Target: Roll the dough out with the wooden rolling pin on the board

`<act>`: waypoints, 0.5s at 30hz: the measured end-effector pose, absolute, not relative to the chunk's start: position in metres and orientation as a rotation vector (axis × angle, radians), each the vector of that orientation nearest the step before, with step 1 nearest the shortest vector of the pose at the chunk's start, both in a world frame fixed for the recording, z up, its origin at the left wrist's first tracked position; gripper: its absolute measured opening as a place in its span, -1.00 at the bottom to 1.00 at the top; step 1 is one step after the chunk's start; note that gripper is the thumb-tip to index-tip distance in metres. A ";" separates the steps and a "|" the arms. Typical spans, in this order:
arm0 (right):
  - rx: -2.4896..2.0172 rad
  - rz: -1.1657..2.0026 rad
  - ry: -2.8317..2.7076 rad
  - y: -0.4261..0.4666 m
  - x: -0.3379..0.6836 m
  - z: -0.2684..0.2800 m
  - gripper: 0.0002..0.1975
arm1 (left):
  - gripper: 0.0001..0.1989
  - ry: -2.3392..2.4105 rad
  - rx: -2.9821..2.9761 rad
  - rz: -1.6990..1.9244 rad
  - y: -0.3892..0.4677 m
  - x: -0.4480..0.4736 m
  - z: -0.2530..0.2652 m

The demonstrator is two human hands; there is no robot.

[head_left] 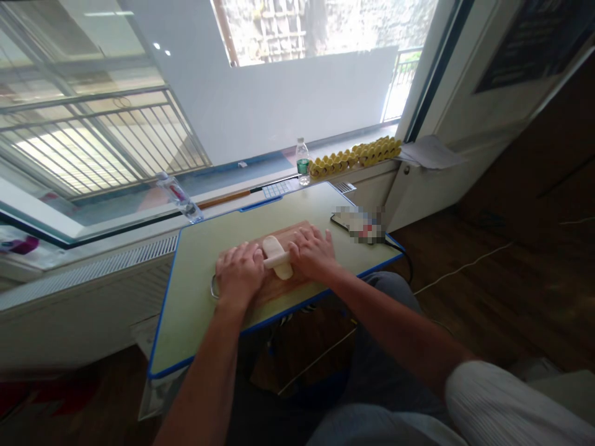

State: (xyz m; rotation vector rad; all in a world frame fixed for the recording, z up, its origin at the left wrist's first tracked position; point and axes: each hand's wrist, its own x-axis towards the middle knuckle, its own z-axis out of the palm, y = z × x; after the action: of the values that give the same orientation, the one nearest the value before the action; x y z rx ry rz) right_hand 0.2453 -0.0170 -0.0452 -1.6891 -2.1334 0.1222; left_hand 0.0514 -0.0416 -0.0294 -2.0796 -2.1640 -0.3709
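Observation:
A pale oblong piece of dough (272,245) lies on a wooden cutting board (266,293) with a metal handle at its left end. Across the dough runs a light rolling pin (276,260), and only its middle shows between my hands. My left hand (238,271) is closed over the pin's left end, palm down. Its right end is under my right hand (312,250), which grips it with the fingers bent and the thumb side toward the dough. Both ends of the pin are hidden by the hands.
The board rests on a pale green table (195,310) with a blue edge. A phone-like device (357,226) with a black cable lies at the right. Along the windowsill stand a tilted bottle (180,198), an upright bottle (302,164) and yellow egg trays (356,158).

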 end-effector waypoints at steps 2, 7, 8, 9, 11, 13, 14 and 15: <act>-1.672 0.113 -2.119 -0.039 0.252 -0.051 -0.44 | -0.43 -2.152 -2.081 -0.417 -0.063 0.055 -0.038; -1.621 0.052 -2.133 -0.084 0.265 -0.065 -0.36 | -0.36 -2.105 -2.076 -0.551 -0.111 0.063 -0.057; -1.621 0.046 -2.134 -0.085 0.265 -0.066 -0.35 | -0.35 -2.110 -2.064 -0.554 -0.113 0.064 -0.058; -1.625 0.045 -2.133 -0.083 0.264 -0.066 -0.35 | -0.35 -2.119 -2.055 -0.546 -0.113 0.065 -0.057; -1.640 0.050 -2.130 -0.071 0.259 -0.066 -0.33 | -0.35 -2.143 -2.052 -0.502 -0.103 0.065 -0.054; -1.656 0.055 -2.124 -0.053 0.253 -0.064 -0.33 | -0.36 -2.171 -2.056 -0.438 -0.086 0.062 -0.047; -1.663 0.058 -2.122 -0.044 0.249 -0.062 -0.33 | -0.37 -2.188 -2.053 -0.407 -0.076 0.061 -0.043; -1.668 0.059 -2.121 -0.035 0.246 -0.061 -0.34 | -0.37 -2.203 -2.052 -0.379 -0.066 0.059 -0.040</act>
State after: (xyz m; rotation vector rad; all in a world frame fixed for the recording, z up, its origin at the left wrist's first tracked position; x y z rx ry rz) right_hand 0.2460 -0.0348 -0.0608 -1.6679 -2.1213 0.0590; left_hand 0.0586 -0.0658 -0.0397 -2.0519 -2.2029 -0.3788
